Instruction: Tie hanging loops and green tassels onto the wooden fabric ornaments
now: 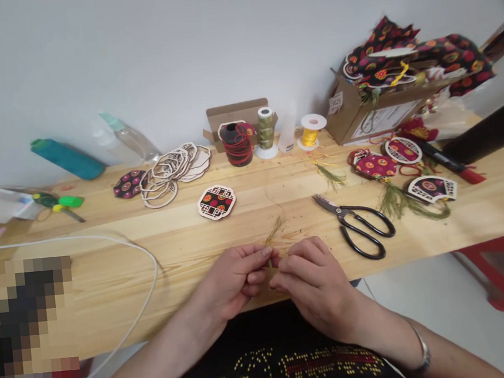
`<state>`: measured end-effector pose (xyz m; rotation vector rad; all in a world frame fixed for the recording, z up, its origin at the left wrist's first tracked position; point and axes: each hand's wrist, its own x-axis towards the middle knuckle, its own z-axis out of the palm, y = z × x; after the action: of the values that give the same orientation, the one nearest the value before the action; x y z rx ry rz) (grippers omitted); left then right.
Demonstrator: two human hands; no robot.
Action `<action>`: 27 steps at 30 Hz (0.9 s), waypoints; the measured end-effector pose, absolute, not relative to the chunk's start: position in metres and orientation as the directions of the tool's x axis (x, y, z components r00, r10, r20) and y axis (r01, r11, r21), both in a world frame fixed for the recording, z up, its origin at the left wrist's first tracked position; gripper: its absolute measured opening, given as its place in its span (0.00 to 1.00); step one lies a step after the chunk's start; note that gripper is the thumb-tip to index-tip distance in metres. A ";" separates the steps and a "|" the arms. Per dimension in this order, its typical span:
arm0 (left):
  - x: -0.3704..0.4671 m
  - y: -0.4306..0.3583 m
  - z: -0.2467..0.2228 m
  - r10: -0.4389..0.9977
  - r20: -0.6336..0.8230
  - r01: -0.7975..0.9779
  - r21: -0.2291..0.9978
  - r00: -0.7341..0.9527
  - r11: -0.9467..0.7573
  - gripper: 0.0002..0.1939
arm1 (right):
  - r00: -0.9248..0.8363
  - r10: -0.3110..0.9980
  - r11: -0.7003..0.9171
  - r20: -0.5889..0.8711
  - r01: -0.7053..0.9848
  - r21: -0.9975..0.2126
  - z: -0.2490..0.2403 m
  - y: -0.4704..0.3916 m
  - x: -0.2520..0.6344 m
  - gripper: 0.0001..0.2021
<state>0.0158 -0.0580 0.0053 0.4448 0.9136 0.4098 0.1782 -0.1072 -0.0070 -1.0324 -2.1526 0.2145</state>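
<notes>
Near the table's front edge, my left hand (245, 270) pinches a small bundle of olive-green thread (275, 229), whose loose ends fan out above the fingers. My right hand (311, 272) is close beside it, fingers curled and pressed together at the lower part of the thread; its fingertips are partly hidden. To the right lie black-handled scissors (357, 225), blades pointing up and left. Beyond my hands rests an ornament (217, 202) with a pale cut-out frame over dark patterned fabric.
Along the wall stand a red-and-black cord spool (236, 144), a green thread spool (266, 130), a yellow spool (312, 131) and a cardboard box (360, 109) of fabric. Wooden frames (175, 169) pile at left. Tasselled ornaments (432, 189) lie right. A white cable (155, 262) crosses left.
</notes>
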 end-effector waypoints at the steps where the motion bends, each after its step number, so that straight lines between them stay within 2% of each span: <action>1: 0.016 -0.057 0.005 0.520 -0.667 -0.148 0.532 0.534 0.834 0.11 | -0.421 0.726 0.672 0.543 0.601 -0.433 -0.007 -0.107 0.178 0.06; 15: 0.018 -0.049 0.003 0.575 -0.692 -0.220 0.537 0.436 0.814 0.09 | -0.673 0.627 0.733 0.393 0.338 -0.591 0.009 -0.105 0.183 0.08; 24: 0.015 -0.048 0.002 0.619 -0.672 -0.205 0.593 0.407 0.778 0.09 | -0.749 0.564 0.737 0.347 0.268 -0.620 0.009 -0.102 0.182 0.07; 27: 0.016 -0.049 0.003 0.634 -0.664 -0.182 0.620 0.397 0.763 0.08 | -0.774 0.558 0.700 0.297 0.247 -0.670 0.010 -0.101 0.184 0.05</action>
<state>0.0163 -0.0493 0.0032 0.4971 1.0427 0.5446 0.1841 -0.1015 0.0101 -0.6181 -2.4205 0.8567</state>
